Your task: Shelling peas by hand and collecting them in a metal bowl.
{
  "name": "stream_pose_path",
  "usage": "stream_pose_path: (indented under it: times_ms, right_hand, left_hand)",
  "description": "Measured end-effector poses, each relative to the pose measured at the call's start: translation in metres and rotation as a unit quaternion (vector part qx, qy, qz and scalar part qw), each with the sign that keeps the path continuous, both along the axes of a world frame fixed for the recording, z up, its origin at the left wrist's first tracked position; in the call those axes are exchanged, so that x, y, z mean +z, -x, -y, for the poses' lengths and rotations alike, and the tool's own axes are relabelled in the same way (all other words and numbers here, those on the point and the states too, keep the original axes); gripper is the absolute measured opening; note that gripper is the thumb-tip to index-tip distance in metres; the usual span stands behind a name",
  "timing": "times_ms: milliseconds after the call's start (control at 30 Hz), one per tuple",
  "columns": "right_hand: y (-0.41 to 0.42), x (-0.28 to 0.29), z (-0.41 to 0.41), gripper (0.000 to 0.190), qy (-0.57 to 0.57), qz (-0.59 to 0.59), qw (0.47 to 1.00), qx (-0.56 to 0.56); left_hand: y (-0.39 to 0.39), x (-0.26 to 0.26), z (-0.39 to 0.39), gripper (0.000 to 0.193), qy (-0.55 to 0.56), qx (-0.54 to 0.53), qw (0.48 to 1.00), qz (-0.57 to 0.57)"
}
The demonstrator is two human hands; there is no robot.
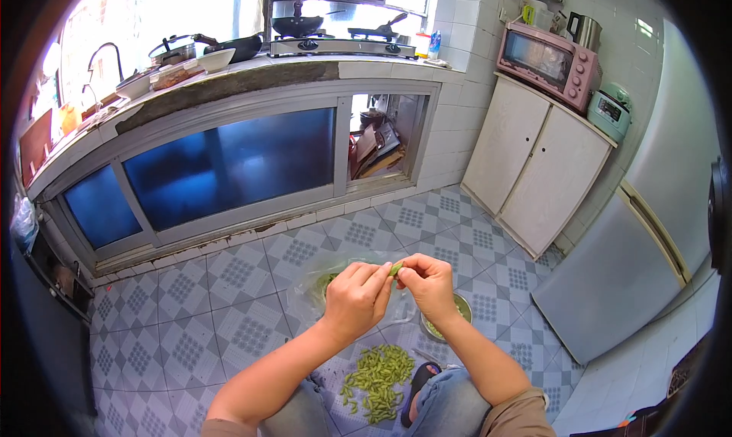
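Observation:
Between the fingertips of both hands I hold one green bean pod (396,269), which looks like edamame. My left hand (357,291) pinches its left end, and my right hand (426,282) grips the other. Beneath them a clear plastic bag (303,300) lies on the floor with green matter inside, partly hidden by my left hand. A metal bowl (469,310) with pale green beans stands under my right wrist, half covered by it. On the tiles nearer to me spreads a heap of green pods (380,380), between my knees.
My sandalled foot (420,388) is right of the heap. A low counter with sliding glass doors (229,168) runs ahead, carrying a gas stove (343,48) and pans. To the right stand a white cabinet (532,157) under a pink toaster oven (543,62), and a refrigerator (617,265).

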State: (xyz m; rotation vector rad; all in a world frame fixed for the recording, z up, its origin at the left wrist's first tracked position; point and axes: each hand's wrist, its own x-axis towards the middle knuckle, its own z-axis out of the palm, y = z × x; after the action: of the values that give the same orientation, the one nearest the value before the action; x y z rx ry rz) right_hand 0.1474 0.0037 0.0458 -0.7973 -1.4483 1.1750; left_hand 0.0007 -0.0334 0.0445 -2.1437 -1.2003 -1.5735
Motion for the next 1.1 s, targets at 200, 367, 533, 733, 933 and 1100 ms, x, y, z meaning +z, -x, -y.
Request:
stream_pose_path:
  times_ms: [200, 367, 533, 733, 933, 1100]
  right_hand:
    - [0.008, -0.001, 0.005, 0.007, -0.095, 0.023, 0.993, -0.07]
    - [0.0, -0.007, 0.001, 0.007, -0.05, 0.033, 0.998, -0.037]
    - [-0.002, -0.01, -0.003, 0.006, 0.025, -0.003, 1.0, 0.004]
    - [0.002, -0.008, -0.007, 0.004, 0.146, -0.107, 0.982, 0.056]
    - [0.009, 0.006, 0.002, 0.007, -0.173, 0.067, 0.973, -0.138]
    - [0.009, 0.002, 0.002, 0.016, -0.3, 0.192, 0.927, -0.118]
  left_hand:
    - [-0.005, 0.0, -0.001, 0.013, 0.221, -0.086, 0.932, 0.272]
    - [-0.001, -0.009, -0.012, 0.02, 0.367, -0.215, 0.789, 0.443]
    - [0.002, -0.01, -0.015, 0.019, 0.419, -0.228, 0.761, 0.438]
    - [0.005, -0.017, -0.019, 0.022, 0.384, -0.229, 0.79, 0.419]
    - [0.006, -0.008, -0.014, 0.019, 0.347, -0.058, 0.893, 0.28]
    - [0.003, -0.01, -0.011, 0.014, 0.238, -0.057, 0.941, 0.233]
